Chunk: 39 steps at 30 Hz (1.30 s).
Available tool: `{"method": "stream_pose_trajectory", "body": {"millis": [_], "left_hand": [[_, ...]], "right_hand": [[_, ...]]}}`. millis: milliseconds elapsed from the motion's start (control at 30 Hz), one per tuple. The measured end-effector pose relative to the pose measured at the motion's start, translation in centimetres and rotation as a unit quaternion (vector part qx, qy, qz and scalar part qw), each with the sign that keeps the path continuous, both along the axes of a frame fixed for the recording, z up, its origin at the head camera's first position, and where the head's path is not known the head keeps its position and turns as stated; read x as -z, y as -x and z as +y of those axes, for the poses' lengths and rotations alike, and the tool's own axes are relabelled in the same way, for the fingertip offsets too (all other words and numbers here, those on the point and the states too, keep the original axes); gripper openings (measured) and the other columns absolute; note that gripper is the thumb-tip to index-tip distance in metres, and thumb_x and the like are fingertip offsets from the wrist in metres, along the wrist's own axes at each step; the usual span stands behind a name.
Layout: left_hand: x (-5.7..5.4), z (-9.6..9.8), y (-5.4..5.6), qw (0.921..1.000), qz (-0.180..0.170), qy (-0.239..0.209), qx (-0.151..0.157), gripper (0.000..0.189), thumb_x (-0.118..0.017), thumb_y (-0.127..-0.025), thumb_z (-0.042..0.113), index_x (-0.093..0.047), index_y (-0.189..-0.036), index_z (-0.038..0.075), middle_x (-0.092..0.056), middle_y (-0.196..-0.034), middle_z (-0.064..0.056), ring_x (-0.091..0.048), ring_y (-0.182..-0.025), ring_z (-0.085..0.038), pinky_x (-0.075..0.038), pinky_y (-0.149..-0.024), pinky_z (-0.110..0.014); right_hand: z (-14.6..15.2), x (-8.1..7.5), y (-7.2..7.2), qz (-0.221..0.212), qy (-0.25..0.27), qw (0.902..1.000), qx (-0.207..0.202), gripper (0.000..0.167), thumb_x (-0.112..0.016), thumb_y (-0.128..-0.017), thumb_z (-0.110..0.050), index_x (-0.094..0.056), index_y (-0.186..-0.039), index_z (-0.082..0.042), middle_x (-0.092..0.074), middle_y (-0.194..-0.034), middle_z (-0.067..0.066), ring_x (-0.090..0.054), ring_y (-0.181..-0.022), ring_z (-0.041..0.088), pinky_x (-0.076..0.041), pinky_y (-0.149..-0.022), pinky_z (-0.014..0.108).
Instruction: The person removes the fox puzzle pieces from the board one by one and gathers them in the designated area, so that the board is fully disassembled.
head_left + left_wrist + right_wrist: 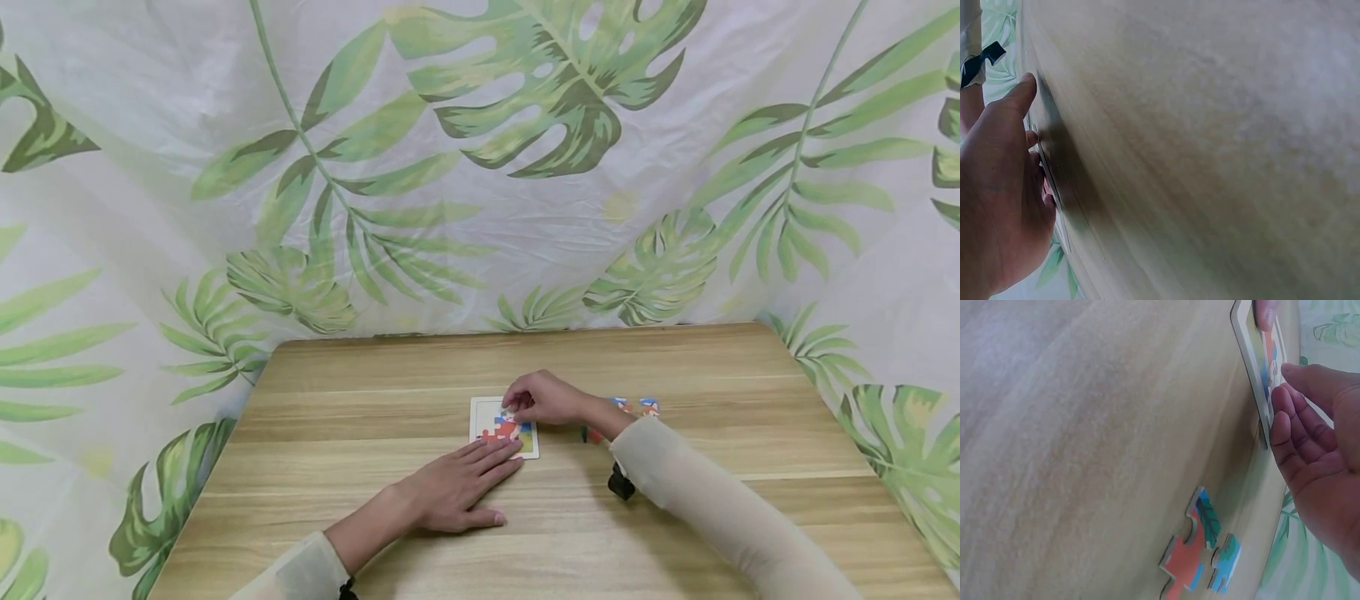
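A white-framed jigsaw board (pixel 486 407) lies on the table, partly filled with red, blue and yellow-green puzzle pieces (pixel 505 430). My left hand (pixel 459 490) rests flat over the board's lower edge, fingers straight and thumb spread out on the wood. Over the board's upper right part, my right hand (pixel 546 398) pinches a small pale puzzle piece between thumb and index finger. Its other fingers (pixel 1281 425) curl beside the board's edge in the right wrist view. The hand hides much of the piece.
Several loose puzzle pieces (pixel 649 407) lie right of the board, partly under the right forearm. In the right wrist view, an orange piece (pixel 1186 557) and a blue-green piece (pixel 1227 561) lie apart. A leaf-printed cloth (pixel 420 208) hangs behind the wooden table (pixel 337 392).
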<state>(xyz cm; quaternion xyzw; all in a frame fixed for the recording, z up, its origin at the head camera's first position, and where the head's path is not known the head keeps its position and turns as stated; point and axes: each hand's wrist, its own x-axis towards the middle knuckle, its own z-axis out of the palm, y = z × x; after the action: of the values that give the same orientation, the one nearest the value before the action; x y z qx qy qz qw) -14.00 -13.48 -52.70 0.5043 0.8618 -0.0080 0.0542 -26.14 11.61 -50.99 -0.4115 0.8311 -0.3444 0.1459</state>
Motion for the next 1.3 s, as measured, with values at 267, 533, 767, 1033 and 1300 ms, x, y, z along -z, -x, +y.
{"method": "stream_pose_trajectory", "body": {"millis": [267, 533, 767, 1033, 1300], "left_hand": [[0.1, -0.1, 0.0, 1.0, -0.001, 0.002, 0.003, 0.081, -0.032, -0.11, 0.064, -0.018, -0.171, 0.012, -0.011, -0.179, -0.007, -0.012, -0.164, -0.02, -0.021, -0.132, -0.043], [0.3, -0.1, 0.1, 1.0, -0.003, -0.005, 0.008, 0.081, -0.033, -0.11, 0.064, -0.019, -0.171, 0.012, -0.011, -0.179, -0.008, -0.011, -0.165, -0.023, -0.022, -0.131, -0.043], [0.3, -0.1, 0.1, 0.9999, -0.006, -0.007, 0.007, 0.081, -0.034, -0.11, 0.064, -0.02, -0.171, 0.012, -0.012, -0.179, -0.008, -0.012, -0.165, -0.023, -0.022, -0.132, -0.043], [0.1, -0.1, 0.0, 0.9999, -0.007, -0.011, 0.007, 0.081, -0.036, -0.11, 0.064, -0.022, -0.17, 0.011, -0.014, -0.178, -0.008, -0.013, -0.164, -0.023, -0.023, -0.131, -0.044], [0.1, -0.3, 0.0, 0.9999, -0.006, -0.012, 0.009, 0.082, -0.037, -0.11, 0.064, -0.021, -0.17, 0.011, -0.014, -0.178, -0.008, -0.014, -0.164, -0.022, -0.023, -0.131, -0.045]], "right_hand": [[-0.4, 0.1, 0.2, -0.005, -0.01, 0.9999, -0.003, 0.017, -0.081, -0.091, -0.001, -0.077, -0.108, 0.0, -0.075, -0.093, 0.004, -0.064, -0.082, 0.002, -0.057, -0.076, 0.021], [-0.7, -0.2, 0.0, -0.005, -0.03, 0.9995, -0.007, 0.019, -0.082, -0.089, 0.0, -0.078, -0.108, -0.001, -0.074, -0.093, 0.003, -0.063, -0.081, 0.003, -0.056, -0.075, 0.02], [-0.8, -0.1, -0.1, -0.004, -0.037, 0.9993, 0.0, 0.02, -0.083, -0.089, -0.001, -0.079, -0.109, 0.0, -0.074, -0.093, 0.005, -0.062, -0.081, 0.003, -0.054, -0.074, 0.019], [-1.0, 0.3, 0.2, -0.008, -0.046, 0.9989, 0.005, 0.017, -0.083, -0.089, -0.003, -0.079, -0.105, -0.004, -0.073, -0.09, -0.001, -0.06, -0.078, 0.0, -0.053, -0.073, 0.019], [-1.7, 0.0, 0.1, -0.026, -0.065, 0.9974, 0.016, 0.015, -0.083, -0.089, -0.003, -0.075, -0.102, -0.006, -0.07, -0.088, -0.001, -0.059, -0.077, 0.001, -0.052, -0.073, 0.019]]}}
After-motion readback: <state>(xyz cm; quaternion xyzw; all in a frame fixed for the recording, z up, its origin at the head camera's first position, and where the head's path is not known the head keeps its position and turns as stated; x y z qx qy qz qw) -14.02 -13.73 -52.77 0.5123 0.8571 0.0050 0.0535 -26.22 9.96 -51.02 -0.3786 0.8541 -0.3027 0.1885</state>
